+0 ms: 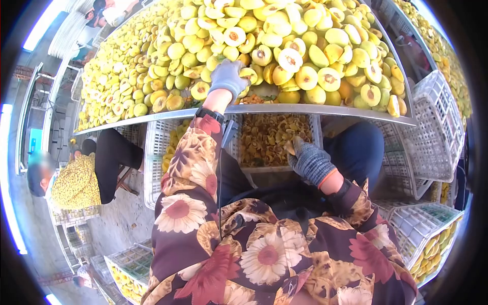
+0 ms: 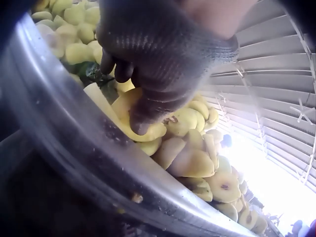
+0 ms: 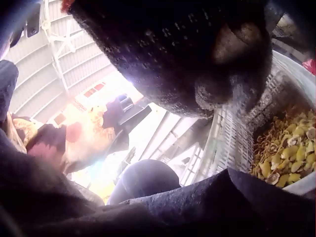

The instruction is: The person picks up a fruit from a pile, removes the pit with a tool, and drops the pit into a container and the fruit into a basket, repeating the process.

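The steel counter spreads widest before me, its rim running across my lap, heaped with a pile of halved yellow fruit. Below it, white crates stand around my knees. One lower crate just under the rim holds brownish-yellow scraps.

My left grip, in a grey glove, reaches over the rim into the near edge of the pile. The fingers are curled down round a fruit half, which lies right against the counter's inner wall.

My right grip, in a dark knit glove, hangs below the counter, over the scrap crate. Its fingers are bent, but I cannot tell whether it clasps anything.
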A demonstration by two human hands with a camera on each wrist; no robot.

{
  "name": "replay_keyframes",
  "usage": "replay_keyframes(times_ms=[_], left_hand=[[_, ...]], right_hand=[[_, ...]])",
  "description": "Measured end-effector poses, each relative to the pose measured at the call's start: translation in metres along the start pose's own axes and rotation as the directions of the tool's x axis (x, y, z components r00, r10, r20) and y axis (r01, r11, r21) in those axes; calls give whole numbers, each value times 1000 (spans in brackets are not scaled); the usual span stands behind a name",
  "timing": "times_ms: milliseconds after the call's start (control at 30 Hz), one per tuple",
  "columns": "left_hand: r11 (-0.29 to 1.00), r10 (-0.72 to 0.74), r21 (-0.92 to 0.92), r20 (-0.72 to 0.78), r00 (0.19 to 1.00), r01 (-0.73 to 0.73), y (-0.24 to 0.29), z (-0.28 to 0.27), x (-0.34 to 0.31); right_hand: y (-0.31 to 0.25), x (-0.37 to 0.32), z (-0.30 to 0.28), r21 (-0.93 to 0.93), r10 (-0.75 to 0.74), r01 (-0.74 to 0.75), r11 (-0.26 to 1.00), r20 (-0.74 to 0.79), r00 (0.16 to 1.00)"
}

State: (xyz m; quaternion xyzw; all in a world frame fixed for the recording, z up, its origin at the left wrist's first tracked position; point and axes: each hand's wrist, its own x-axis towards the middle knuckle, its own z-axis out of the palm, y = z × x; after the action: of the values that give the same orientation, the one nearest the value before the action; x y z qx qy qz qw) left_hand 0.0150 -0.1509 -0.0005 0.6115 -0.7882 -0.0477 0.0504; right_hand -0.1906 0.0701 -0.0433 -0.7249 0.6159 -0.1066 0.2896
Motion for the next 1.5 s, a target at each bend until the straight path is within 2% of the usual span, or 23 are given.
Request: replay_keyframes(times_ms=[100,133,200,233,267,333,467,500,567,633,700,833,867,900,933,967,1000,1033,1100,1200,1267,1367,1500], left_hand=[[979,71,-177,-194,978,-106,-8,0,-16],[873,33,-475,-167,985,-110,-3,-3,-25],[425,38,-904,-36,999,-49,20,-21,-63],[139,72,-989,55,996,45,31,-33,-84],[-134,191,-973,160,969,187,39,-42,-104],[-156,211,-954,223,952,258,46,-37,-128],[-368,227,-866,269,936,338,58,-29,-161],[-362,200,-862,300,933,355,57,-26,-166],[56,86,-998,-12,996,-17,57,-11,-174],[209,71,-971,-99,992,-112,58,-6,-182],[70,68,-996,63,996,58,58,-9,-186],[-46,80,-988,146,986,150,57,5,-191],[-71,88,-989,127,988,134,59,8,-193],[-111,125,-993,-65,990,-52,60,15,-195],[-244,74,-968,37,997,54,62,16,-194],[-377,35,-914,146,989,149,64,16,-191],[-505,10,-833,257,966,227,64,15,-188],[-486,-1,-850,230,973,200,66,3,-189],[-380,-1,-924,57,998,53,55,17,-181],[220,-2,-947,-241,970,-235,55,15,-182],[691,132,-567,-511,850,-448,57,19,-177],[618,131,-644,-482,866,-452,62,13,-178],[481,-97,-820,-402,911,-310,72,20,-177]], right_hand=[[-9,8,-16,69,17,-9,998,-113,993],[-13,10,-23,94,19,-4,996,-161,987],[-14,10,-32,152,-94,173,973,-422,902],[-7,21,-29,148,-188,321,935,-562,806],[-10,25,-35,191,-184,362,912,-599,779],[-29,25,-50,274,-163,441,855,-665,729],[-52,31,-63,250,-210,393,885,-541,815],[-53,34,-63,254,-221,375,891,-481,849],[-60,30,-64,191,-226,302,934,-341,913],[-63,26,-59,43,-309,344,938,-348,885],[-72,20,-62,-148,-347,318,936,-246,905],[-56,17,-35,-401,-539,379,834,-447,714],[-54,15,-33,-368,-523,386,846,-432,735],[-53,12,-32,-334,-507,391,858,-417,754],[-53,7,-31,-300,-492,396,868,-401,773],[-53,-2,-31,-326,-568,466,823,-457,684],[-57,-12,-31,-258,-521,453,853,-458,720],[-62,-23,-32,-188,-471,436,880,-455,756],[-63,-33,-30,-72,-346,353,933,-449,824],[-51,-19,-22,-43,-250,249,967,-316,915],[-61,-15,-31,7,-203,216,976,-310,929],[-61,-5,-30,103,-114,145,984,-259,959],[-55,8,-18,119,-75,94,988,-151,986]])
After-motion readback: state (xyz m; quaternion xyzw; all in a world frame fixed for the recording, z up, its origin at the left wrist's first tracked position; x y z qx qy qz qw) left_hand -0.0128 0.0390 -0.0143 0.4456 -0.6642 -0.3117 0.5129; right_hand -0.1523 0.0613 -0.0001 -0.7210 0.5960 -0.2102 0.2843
